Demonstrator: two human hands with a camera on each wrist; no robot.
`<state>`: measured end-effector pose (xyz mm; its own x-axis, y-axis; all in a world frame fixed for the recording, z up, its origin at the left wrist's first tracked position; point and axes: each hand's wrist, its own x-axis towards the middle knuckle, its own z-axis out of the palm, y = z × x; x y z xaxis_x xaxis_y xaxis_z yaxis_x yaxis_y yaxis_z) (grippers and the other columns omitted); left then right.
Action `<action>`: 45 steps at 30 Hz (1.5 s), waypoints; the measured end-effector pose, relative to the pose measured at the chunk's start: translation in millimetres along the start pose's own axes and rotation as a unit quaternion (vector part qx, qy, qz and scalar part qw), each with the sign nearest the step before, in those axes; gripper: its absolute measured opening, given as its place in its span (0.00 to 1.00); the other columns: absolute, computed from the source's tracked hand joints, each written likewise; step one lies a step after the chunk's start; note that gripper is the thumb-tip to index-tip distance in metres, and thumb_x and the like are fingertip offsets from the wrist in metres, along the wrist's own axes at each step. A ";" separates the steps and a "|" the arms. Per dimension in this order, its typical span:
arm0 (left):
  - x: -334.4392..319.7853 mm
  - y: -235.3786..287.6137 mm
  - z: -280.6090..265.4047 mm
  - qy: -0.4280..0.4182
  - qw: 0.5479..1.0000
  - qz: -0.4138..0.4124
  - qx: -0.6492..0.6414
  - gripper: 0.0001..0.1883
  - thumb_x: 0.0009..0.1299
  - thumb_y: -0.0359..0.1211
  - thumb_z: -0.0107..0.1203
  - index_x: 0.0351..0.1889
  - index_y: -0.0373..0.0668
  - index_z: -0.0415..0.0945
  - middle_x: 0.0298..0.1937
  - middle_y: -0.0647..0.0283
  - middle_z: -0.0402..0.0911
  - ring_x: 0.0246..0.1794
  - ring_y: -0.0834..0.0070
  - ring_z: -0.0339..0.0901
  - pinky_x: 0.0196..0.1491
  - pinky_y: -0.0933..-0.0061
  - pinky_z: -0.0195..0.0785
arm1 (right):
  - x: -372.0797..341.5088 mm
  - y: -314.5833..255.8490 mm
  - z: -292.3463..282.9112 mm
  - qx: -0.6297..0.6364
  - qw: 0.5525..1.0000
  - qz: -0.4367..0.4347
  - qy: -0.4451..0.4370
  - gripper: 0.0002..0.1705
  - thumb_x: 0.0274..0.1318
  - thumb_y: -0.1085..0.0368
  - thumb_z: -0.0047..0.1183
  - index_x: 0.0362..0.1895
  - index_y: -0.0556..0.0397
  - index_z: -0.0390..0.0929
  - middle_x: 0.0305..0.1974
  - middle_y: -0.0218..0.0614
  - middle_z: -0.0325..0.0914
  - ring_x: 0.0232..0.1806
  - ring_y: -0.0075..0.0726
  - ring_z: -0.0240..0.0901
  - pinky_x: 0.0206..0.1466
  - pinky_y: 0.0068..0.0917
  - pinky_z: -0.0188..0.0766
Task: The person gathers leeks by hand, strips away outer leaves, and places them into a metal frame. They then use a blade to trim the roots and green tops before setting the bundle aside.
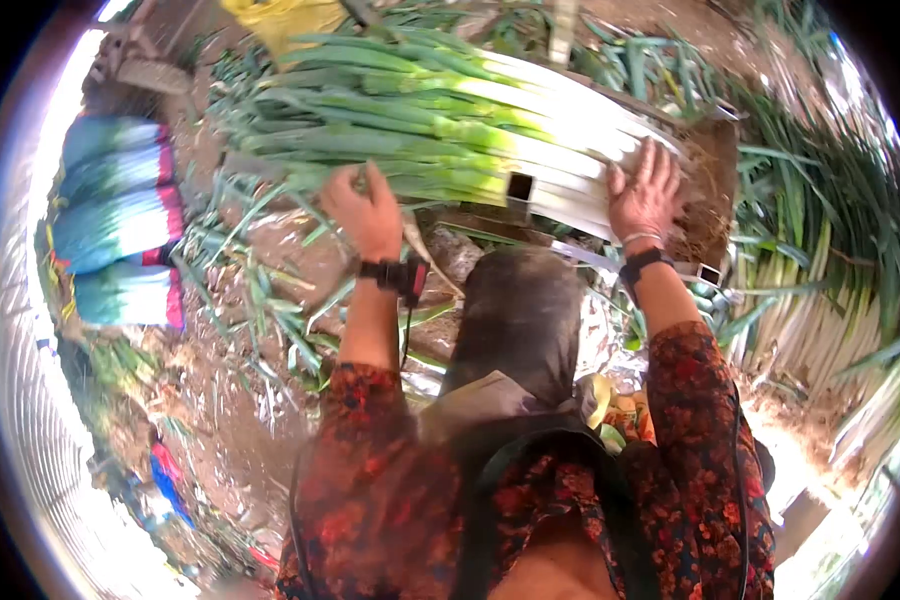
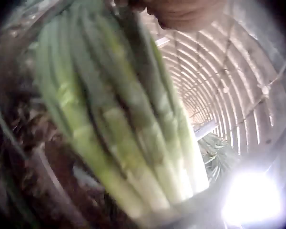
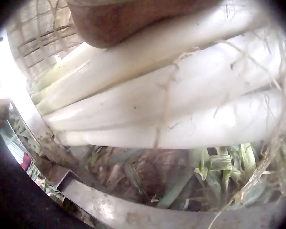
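Note:
A thick bundle of leeks [image 1: 450, 125] lies across a metal frame [image 3: 119, 207], green leaves to the left and white stalks to the right. My right hand [image 1: 645, 195] rests on the white stalks near the root end, its fingers extended. In the right wrist view, part of that hand [image 3: 119, 21] sits over the stalks [image 3: 148, 102], which have thin roots trailing off them. At the near edge of the green leaves is my left hand [image 1: 365, 210], with bent fingers; I cannot tell whether it grips a leaf. The left wrist view shows it [image 2: 186, 12] at the leaves [image 2: 100, 71].
Finished-looking wrapped bundles [image 1: 120, 225] stand on the left. Loose leeks [image 1: 810, 260] are piled at the right. A dark, rounded cylinder [image 1: 520, 315] lies between my arms, close to the frame. Leaf scraps [image 1: 270, 290] litter the muddy ground, and yellow plastic [image 1: 285, 25] lies behind the leaves.

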<state>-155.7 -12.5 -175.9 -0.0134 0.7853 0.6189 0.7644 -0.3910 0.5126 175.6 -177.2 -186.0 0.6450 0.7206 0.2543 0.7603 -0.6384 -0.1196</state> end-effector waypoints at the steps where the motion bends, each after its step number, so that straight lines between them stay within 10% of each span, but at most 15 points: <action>1: -19.2 -7.2 8.4 -0.024 0.999 -0.048 -0.007 0.17 0.69 0.40 0.55 0.42 0.33 0.71 0.41 0.49 0.73 0.46 0.52 0.67 0.54 0.53 0.58 | 1.1 -3.6 -6.8 0.045 0.999 0.001 -0.007 0.43 0.56 0.40 0.49 0.71 0.45 0.57 0.71 0.43 0.53 0.73 0.53 0.45 0.74 0.57 0.36; 4: -2.2 2.6 22.8 -0.029 0.988 -0.151 -0.024 0.23 0.72 0.45 0.49 0.38 0.28 0.70 0.39 0.43 0.72 0.45 0.48 0.66 0.49 0.48 0.57 | 0.0 5.1 13.6 0.103 0.989 -0.058 0.090 0.39 0.50 0.45 0.57 0.64 0.48 0.67 0.65 0.46 0.62 0.69 0.51 0.52 0.73 0.53 0.42; 6: 33.9 7.1 36.3 -0.055 0.988 -0.052 0.137 0.25 0.72 0.46 0.46 0.32 0.28 0.73 0.33 0.39 0.75 0.36 0.41 0.71 0.42 0.43 0.61 | 1.3 1.0 -26.5 0.121 0.990 0.018 -0.072 0.43 0.57 0.37 0.47 0.70 0.48 0.58 0.71 0.45 0.54 0.74 0.55 0.45 0.76 0.58 0.25; 8: 58.0 -40.7 79.5 -0.160 0.940 0.073 0.293 0.24 0.72 0.50 0.41 0.40 0.37 0.75 0.40 0.45 0.79 0.39 0.40 0.74 0.45 0.43 0.66 | -0.2 1.8 -2.2 0.052 0.998 0.023 -0.003 0.46 0.57 0.33 0.44 0.71 0.47 0.56 0.72 0.44 0.52 0.74 0.56 0.44 0.75 0.63 0.24; 12: 69.8 -30.3 95.7 -0.221 0.942 -0.038 0.248 0.26 0.74 0.52 0.33 0.50 0.43 0.75 0.51 0.42 0.77 0.51 0.42 0.73 0.55 0.45 0.65 | 3.4 4.5 -2.1 0.079 0.997 0.013 -0.019 0.45 0.62 0.34 0.36 0.74 0.47 0.49 0.73 0.48 0.48 0.76 0.54 0.39 0.74 0.64 0.27; 17: 137.8 -87.1 97.7 -0.456 0.846 0.101 0.256 0.26 0.74 0.48 0.38 0.47 0.32 0.73 0.49 0.36 0.75 0.50 0.37 0.70 0.52 0.44 0.61 | 0.9 6.6 -8.7 0.117 0.992 0.014 -0.037 0.44 0.63 0.34 0.36 0.74 0.46 0.49 0.74 0.47 0.45 0.76 0.55 0.36 0.75 0.60 0.28; 20: 173.0 1.8 47.0 -0.525 0.800 0.109 0.269 0.24 0.74 0.45 0.40 0.40 0.30 0.74 0.45 0.35 0.75 0.46 0.36 0.71 0.49 0.44 0.62 | -2.4 10.8 -26.0 0.165 0.984 0.013 -0.072 0.42 0.61 0.41 0.43 0.73 0.48 0.52 0.74 0.47 0.47 0.76 0.56 0.38 0.74 0.60 0.31; 24: 140.2 196.7 -13.7 -0.414 0.902 0.120 -0.029 0.19 0.74 0.42 0.47 0.42 0.31 0.74 0.41 0.49 0.79 0.42 0.56 0.76 0.46 0.60 0.67 | -36.5 23.0 -46.9 0.259 0.965 -0.037 -0.036 0.31 0.53 0.59 0.54 0.62 0.50 0.67 0.64 0.48 0.63 0.68 0.56 0.54 0.70 0.50 0.54; 28: 28.5 366.2 -73.3 -0.482 0.787 0.087 -0.375 0.13 0.74 0.40 0.50 0.47 0.43 0.76 0.45 0.65 0.78 0.45 0.76 0.74 0.50 0.71 0.68 | -130.6 50.8 -73.0 0.346 0.932 -0.104 -0.017 0.18 0.49 0.63 0.54 0.47 0.47 0.77 0.44 0.36 0.75 0.51 0.47 0.68 0.55 0.46 0.65; 34: -89.3 413.0 -15.7 -0.728 0.588 0.068 -0.346 0.05 0.70 0.30 0.58 0.39 0.38 0.77 0.36 0.70 0.77 0.35 0.83 0.72 0.41 0.80 0.69 | -225.4 231.5 64.6 0.077 0.958 0.126 -0.244 0.05 0.47 0.64 0.56 0.29 0.49 0.82 0.31 0.42 0.80 0.36 0.47 0.79 0.42 0.41 0.77; 36: -98.2 420.6 -5.6 -0.691 0.600 0.142 -0.378 0.05 0.68 0.29 0.59 0.38 0.37 0.77 0.35 0.67 0.77 0.36 0.82 0.72 0.41 0.79 0.69 | -209.6 326.3 92.0 -0.074 0.954 0.162 -0.240 0.08 0.56 0.62 0.50 0.35 0.47 0.81 0.37 0.43 0.81 0.35 0.47 0.81 0.37 0.44 0.79; 38: -101.4 433.3 -0.1 -0.683 0.611 0.119 -0.384 0.06 0.67 0.28 0.59 0.38 0.36 0.76 0.35 0.65 0.76 0.37 0.80 0.72 0.41 0.79 0.69 | -169.4 407.4 79.1 0.152 0.879 0.437 -0.117 0.13 0.61 0.60 0.44 0.42 0.50 0.80 0.42 0.46 0.80 0.41 0.51 0.79 0.41 0.47 0.77; 39: -102.6 435.0 6.6 -0.674 0.624 0.150 -0.364 0.06 0.67 0.28 0.60 0.37 0.37 0.76 0.36 0.65 0.75 0.38 0.80 0.72 0.40 0.79 0.68 | -162.3 467.5 116.2 -0.040 0.928 0.355 -0.104 0.16 0.63 0.59 0.42 0.47 0.51 0.78 0.44 0.48 0.78 0.44 0.53 0.78 0.44 0.48 0.76; 42: -109.7 444.5 13.0 -0.704 0.611 0.090 -0.351 0.06 0.67 0.29 0.59 0.38 0.36 0.76 0.37 0.65 0.74 0.36 0.79 0.73 0.41 0.77 0.69 | -105.5 513.3 41.0 0.085 0.926 0.366 0.027 0.25 0.61 0.57 0.46 0.60 0.52 0.68 0.49 0.57 0.76 0.49 0.63 0.74 0.51 0.50 0.73; 45: -112.2 451.5 17.7 -0.712 0.613 0.102 -0.327 0.07 0.67 0.30 0.59 0.38 0.36 0.76 0.37 0.63 0.75 0.36 0.78 0.74 0.41 0.76 0.69 | -78.5 548.7 26.2 0.056 0.905 0.403 -0.121 0.31 0.61 0.53 0.45 0.67 0.49 0.63 0.56 0.57 0.73 0.56 0.61 0.70 0.60 0.48 0.68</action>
<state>202.4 -268.6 -24.4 0.9715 0.1294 -0.1985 0.2288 -0.2943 0.9279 544.2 -577.0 -296.7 0.9813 0.0794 -0.1755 0.0289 -0.9614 -0.2735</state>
